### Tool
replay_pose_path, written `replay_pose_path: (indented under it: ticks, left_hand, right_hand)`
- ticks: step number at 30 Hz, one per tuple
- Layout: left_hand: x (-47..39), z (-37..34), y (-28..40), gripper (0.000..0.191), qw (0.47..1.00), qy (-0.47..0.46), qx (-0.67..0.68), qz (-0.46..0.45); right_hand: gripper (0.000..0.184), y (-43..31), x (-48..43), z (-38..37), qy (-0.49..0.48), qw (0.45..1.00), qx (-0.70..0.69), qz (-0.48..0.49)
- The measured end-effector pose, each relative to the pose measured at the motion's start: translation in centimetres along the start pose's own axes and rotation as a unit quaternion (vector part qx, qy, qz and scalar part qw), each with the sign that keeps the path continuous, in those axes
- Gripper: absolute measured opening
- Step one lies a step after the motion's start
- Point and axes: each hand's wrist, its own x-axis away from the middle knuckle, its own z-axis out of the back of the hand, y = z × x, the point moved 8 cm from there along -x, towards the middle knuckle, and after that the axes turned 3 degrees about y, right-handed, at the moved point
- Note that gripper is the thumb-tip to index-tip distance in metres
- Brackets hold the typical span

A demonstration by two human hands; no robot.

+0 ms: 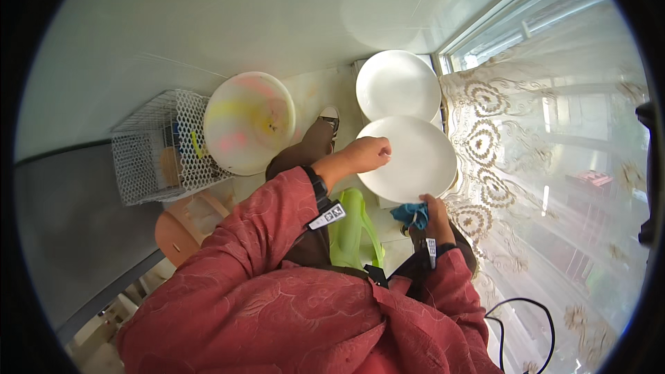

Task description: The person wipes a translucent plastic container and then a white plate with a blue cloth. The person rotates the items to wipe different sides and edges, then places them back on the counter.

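Two large white round plates lie before me, a nearer plate (408, 166) and a farther plate (397, 83) whose edge it overlaps in view. My left hand (370, 155) is closed over the left side of the nearer plate; a tiny white bit shows at its fingertips, too small to tell what it is. At the near rim of that plate, my right hand (435, 215) grips a crumpled teal cloth (411, 214). Whether its fingers also touch the rim I cannot tell.
On the left a white basin (249, 124) with yellow and pink patches stands by a white wire cage (156, 161). An orange plastic stool (179, 231) is below it. A green plastic object (347, 234) lies between my legs. Lace curtains (483, 143) hang at right, near a black cable (550, 322).
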Motion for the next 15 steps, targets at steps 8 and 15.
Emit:
replay_pose_path:
  ticks: [8,15]
  left_hand:
    - [17.7,11.5,5.1,0.040,0.970,0.235,0.055,-0.017]
    - [30.5,5.7,9.9,0.070,0.864,0.027,0.503,-0.017]
  right_hand:
    - [0.032,-12.4,10.9,4.3,0.059,0.794,-0.509,-0.327]
    - [0.033,-18.0,13.4,3.3,-0.029,0.837,-0.494,-0.235]
